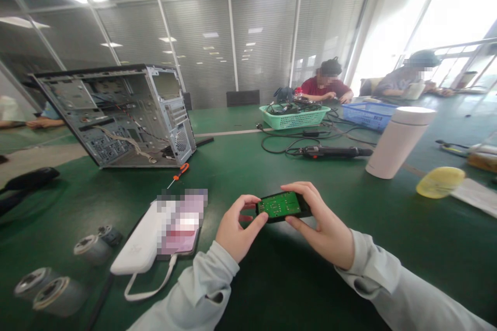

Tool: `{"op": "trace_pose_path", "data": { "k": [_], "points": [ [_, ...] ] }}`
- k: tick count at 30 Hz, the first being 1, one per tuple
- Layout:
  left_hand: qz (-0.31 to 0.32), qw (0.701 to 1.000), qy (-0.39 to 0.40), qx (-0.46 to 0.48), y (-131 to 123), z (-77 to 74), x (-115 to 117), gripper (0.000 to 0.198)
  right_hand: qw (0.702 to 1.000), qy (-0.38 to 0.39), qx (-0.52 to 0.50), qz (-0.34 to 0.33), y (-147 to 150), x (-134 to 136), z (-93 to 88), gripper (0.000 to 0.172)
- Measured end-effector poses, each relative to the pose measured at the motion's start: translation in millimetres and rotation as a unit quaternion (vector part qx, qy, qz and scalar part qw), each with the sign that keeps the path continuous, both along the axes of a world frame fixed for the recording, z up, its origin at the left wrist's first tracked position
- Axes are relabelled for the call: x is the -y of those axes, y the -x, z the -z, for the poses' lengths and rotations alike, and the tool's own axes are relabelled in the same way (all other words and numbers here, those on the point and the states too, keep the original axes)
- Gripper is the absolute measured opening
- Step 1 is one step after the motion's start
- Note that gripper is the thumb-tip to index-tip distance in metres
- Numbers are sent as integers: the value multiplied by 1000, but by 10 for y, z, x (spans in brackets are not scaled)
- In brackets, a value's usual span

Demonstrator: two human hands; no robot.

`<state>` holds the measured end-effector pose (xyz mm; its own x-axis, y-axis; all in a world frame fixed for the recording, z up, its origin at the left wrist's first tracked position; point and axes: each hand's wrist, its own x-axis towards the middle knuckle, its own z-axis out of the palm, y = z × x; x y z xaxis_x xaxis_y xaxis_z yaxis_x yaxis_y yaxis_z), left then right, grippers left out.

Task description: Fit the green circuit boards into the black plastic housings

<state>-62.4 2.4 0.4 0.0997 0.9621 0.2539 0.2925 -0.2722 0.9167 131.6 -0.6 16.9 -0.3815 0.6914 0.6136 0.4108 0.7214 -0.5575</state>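
A green circuit board (278, 205) sits in a black plastic housing (305, 212), held just above the green table. My left hand (241, 225) pinches its left end between thumb and fingers. Around the right end of the housing my right hand (320, 222) is closed, thumb in front and fingers behind. Left of my hands lie a white power bank (144, 238) and a phone (184, 225), with a white cable (151, 295) plugged into the phone's near end.
An open computer case (128, 119) stands at the back left, an orange-handled tool (180, 171) before it. Several metal cylinders (60, 295) are at left. A black electric screwdriver (334, 152), green basket (295, 118), blue basket (368, 114) and white bottle (399, 142) lie beyond. Other people sit behind.
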Motion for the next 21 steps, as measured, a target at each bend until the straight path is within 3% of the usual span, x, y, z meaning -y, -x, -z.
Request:
{"op": "trace_pose_path", "data": {
  "k": [14,21],
  "points": [
    [22,998,-43,-33,3,-19,36,16,995,95,-12,14,-88,-110,110,41],
    [-18,997,-62,-35,-6,-12,54,17,995,104,0,4,-75,-108,128,37]
  ]
}}
